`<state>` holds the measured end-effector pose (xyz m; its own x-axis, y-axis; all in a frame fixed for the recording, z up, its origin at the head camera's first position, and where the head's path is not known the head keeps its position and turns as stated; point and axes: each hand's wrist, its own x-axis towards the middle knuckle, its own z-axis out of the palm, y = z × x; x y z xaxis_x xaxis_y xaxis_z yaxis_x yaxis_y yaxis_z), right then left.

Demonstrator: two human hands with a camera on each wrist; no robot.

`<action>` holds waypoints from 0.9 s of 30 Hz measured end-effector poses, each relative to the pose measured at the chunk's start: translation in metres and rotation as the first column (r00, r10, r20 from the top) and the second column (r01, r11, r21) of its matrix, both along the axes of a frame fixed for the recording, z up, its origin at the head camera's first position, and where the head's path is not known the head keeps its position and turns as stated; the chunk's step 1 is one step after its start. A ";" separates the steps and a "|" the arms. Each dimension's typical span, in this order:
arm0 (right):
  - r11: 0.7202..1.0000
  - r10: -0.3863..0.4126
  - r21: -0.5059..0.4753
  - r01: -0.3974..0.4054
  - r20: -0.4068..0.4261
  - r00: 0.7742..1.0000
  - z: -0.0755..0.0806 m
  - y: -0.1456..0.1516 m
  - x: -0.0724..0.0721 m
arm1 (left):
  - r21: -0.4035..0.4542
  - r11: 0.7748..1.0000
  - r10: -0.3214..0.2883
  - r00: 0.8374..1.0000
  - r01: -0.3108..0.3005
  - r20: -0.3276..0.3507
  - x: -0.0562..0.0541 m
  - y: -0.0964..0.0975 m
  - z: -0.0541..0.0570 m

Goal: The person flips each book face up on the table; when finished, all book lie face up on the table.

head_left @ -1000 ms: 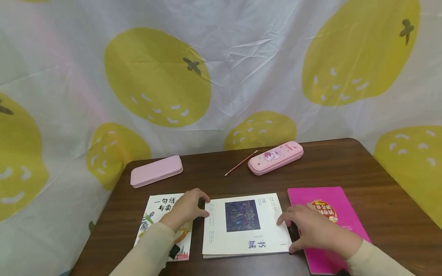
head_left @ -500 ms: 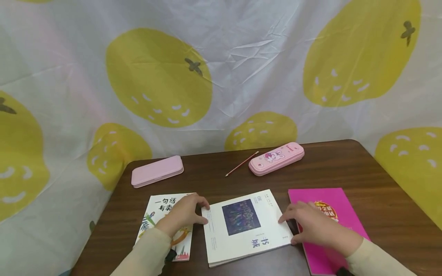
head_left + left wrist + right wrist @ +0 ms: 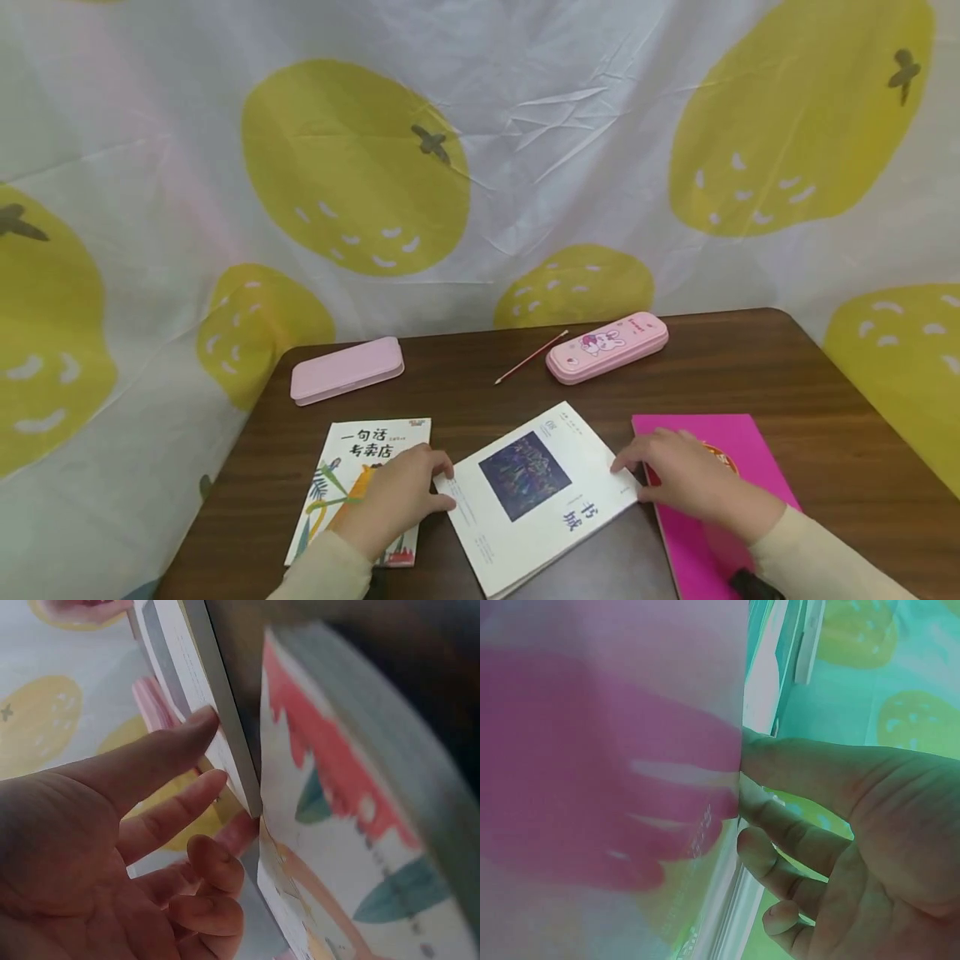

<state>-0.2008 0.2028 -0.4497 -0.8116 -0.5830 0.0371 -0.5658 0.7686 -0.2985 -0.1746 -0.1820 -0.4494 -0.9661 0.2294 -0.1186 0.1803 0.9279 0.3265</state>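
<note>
A white book (image 3: pixel 527 500) with a dark square picture lies at a slant on the table in the head view. Fingers and thumb of my left hand (image 3: pixel 401 496) hold its left corner. On the opposite side, the right corner is pinched by my right hand (image 3: pixel 693 479), which reaches across a magenta book (image 3: pixel 750 467). Under my left hand lies a white picture book (image 3: pixel 318 508), partly covered by the hand and sleeve. Close up in the left wrist view, the thumb (image 3: pixel 184 739) touches the white book's edge. In the right wrist view, the magenta book's glossy cover reflects the hand.
Along the back of the table (image 3: pixel 720 358) lie a plain pink case (image 3: pixel 347 371), a thin red stick (image 3: pixel 531 358) with pale tips and a pink pencil case (image 3: pixel 607 347) with a rabbit print. A lemon-patterned curtain (image 3: pixel 480 150) hangs behind.
Between my hands the white book has turned counterclockwise. Its right side has swung up and its lower left corner has come nearer to me. The other books and cases stay put.
</note>
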 end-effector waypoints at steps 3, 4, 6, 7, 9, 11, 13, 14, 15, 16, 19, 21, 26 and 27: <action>1.000 -0.007 0.010 0.007 -0.003 1.000 0.001 -0.001 -0.004 | 0.009 1.000 0.004 1.000 -0.004 -0.007 0.007 0.000 0.000; 1.000 -0.009 0.014 0.009 -0.005 1.000 0.001 -0.001 -0.005 | 0.016 1.000 0.002 1.000 -0.002 -0.009 0.009 0.000 0.000; 1.000 -0.005 0.003 0.005 0.005 1.000 0.002 -0.003 -0.008 | 0.035 0.999 -0.003 1.000 0.003 -0.017 0.013 0.000 0.001; 1.000 -0.006 -0.004 0.006 0.014 1.000 0.002 -0.004 -0.009 | 0.048 0.999 -0.004 1.000 0.005 -0.018 0.015 -0.001 0.001; 1.000 -0.008 -0.013 0.009 0.033 0.999 0.003 -0.005 -0.012 | 0.072 0.997 -0.010 1.000 0.011 -0.018 0.018 -0.002 0.001; 1.000 -0.007 -0.018 0.008 0.042 0.999 0.003 -0.006 -0.015 | 0.093 0.995 -0.016 1.000 0.018 -0.016 0.020 -0.003 0.000; 1.000 -0.013 -0.013 0.014 0.043 0.999 0.004 -0.006 -0.017 | 0.110 0.994 -0.023 1.000 0.024 -0.012 0.022 -0.004 -0.001; 1.000 -0.014 -0.009 0.015 0.043 0.999 0.004 -0.006 -0.019 | 0.117 0.993 -0.027 1.000 0.028 -0.009 0.023 -0.004 -0.001; 1.000 -0.015 -0.007 0.016 0.043 0.999 0.004 -0.006 -0.021 | 0.125 0.992 -0.031 0.999 0.032 -0.006 0.025 -0.004 -0.001; 1.000 -0.015 -0.008 0.015 0.041 0.999 0.004 -0.006 -0.023 | 0.134 0.990 -0.034 0.999 0.034 0.000 0.026 -0.005 -0.002; 1.000 -0.024 -0.013 0.025 0.058 0.998 0.005 -0.007 -0.030 | 0.166 0.986 -0.036 0.999 0.033 0.018 0.032 -0.005 -0.002; 0.999 -0.023 -0.021 0.025 0.062 0.998 0.005 -0.008 -0.034 | 0.194 0.981 -0.035 0.999 0.027 0.038 0.037 -0.005 -0.002; 0.999 -0.039 -0.024 0.041 0.071 0.997 0.007 -0.012 -0.043 | 0.242 0.969 -0.052 0.998 0.041 0.037 0.044 -0.006 -0.003; 0.999 -0.046 -0.024 0.048 0.079 0.996 0.007 -0.014 -0.044 | 0.249 0.967 -0.058 0.998 0.049 0.032 0.046 -0.007 -0.004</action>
